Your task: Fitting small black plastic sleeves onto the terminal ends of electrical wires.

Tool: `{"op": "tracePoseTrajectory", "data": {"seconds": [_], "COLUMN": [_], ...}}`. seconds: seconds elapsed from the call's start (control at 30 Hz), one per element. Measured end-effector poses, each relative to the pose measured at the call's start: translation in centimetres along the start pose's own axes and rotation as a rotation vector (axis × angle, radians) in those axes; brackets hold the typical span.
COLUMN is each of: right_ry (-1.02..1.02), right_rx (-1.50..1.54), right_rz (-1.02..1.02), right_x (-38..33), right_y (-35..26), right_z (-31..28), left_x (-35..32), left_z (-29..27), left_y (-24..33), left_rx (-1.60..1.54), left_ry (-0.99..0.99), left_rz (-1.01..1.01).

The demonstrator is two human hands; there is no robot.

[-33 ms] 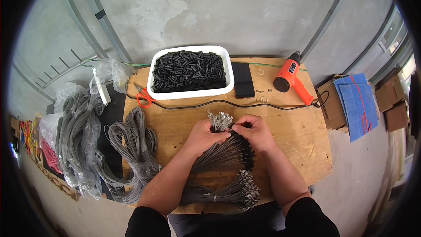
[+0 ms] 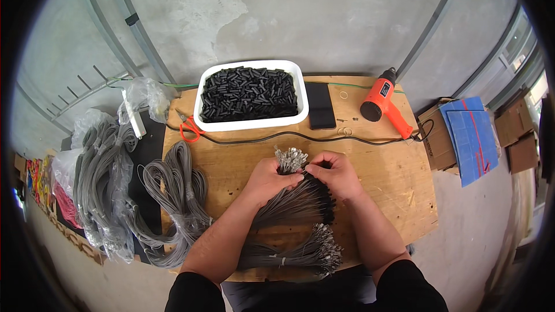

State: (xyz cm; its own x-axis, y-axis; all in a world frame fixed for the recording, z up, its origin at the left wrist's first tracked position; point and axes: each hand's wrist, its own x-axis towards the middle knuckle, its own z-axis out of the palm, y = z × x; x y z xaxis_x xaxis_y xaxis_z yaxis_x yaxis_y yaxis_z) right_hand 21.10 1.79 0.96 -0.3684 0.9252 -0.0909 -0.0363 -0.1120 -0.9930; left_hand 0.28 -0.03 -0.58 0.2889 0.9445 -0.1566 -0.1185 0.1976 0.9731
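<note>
My left hand point(image 2: 270, 181) is closed round a bundle of thin grey wires, whose silvery metal ends point(image 2: 291, 160) stick up above the fist. Close on its right, my right hand point(image 2: 334, 174) pinches a small black sleeve point(image 2: 306, 170) at the edge of those ends; the fingers hide most of it. Below both hands, grey wires with black-sleeved ends point(image 2: 328, 205) fan out on the table. A second bundle of grey wires point(image 2: 272, 256), tied with a band and tipped with bare metal ends, lies nearest my body.
A white tub point(image 2: 252, 123) of short black sleeves stands at the back. Around it are orange-handled scissors point(image 2: 190, 129), a black phone point(image 2: 321, 106) and an orange heat gun point(image 2: 381, 101). A black cord point(image 2: 277, 134) crosses the wooden table point(image 2: 399, 179). Coiled grey wires point(image 2: 184, 182) lie left.
</note>
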Motion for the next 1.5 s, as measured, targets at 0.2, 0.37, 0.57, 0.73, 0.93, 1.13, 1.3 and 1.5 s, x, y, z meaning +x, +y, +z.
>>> {"op": "tracePoseTrajectory", "data": {"seconds": [0.2,0.37,0.57,0.73,0.93,1.13,1.3,1.5], "right_ry": [-0.14,0.124,-0.02,-0.034,0.023,0.093,0.033,0.08], "right_rx": [0.389,0.871,0.719,0.723,0.813,0.897,0.827,0.858], "right_rz": [0.103,0.185,0.132,0.154,0.179,0.227,0.157,0.131], "right_x": [0.3,0.9,0.9,0.9,0.7,0.9,1.0,1.1], "right_y": [0.2,-0.5,0.2,0.3,0.6,-1.1,-0.4,0.5], "right_z": [-2.2,-2.2,-2.2,-2.0,-2.6,-1.9,-2.1,-2.8], "left_x": [0.1,-0.2,-0.2,-0.1,0.0,-0.2,-0.1,-0.1], "left_z": [0.0,0.3,0.1,-0.2,-0.2,-0.3,-0.1,0.0], "left_y": [-0.3,0.5,0.6,0.4,0.1,0.3,0.4,0.3], "left_rx": [-0.018,-0.123,-0.194,-0.231,-0.229,-0.195,-0.181,-0.168], "left_ry": [0.023,0.041,0.045,0.033,0.007,0.005,0.003,0.002], "left_rz": [-0.001,-0.035,-0.053,-0.114,-0.098,-0.093,-0.093,-0.044]}}
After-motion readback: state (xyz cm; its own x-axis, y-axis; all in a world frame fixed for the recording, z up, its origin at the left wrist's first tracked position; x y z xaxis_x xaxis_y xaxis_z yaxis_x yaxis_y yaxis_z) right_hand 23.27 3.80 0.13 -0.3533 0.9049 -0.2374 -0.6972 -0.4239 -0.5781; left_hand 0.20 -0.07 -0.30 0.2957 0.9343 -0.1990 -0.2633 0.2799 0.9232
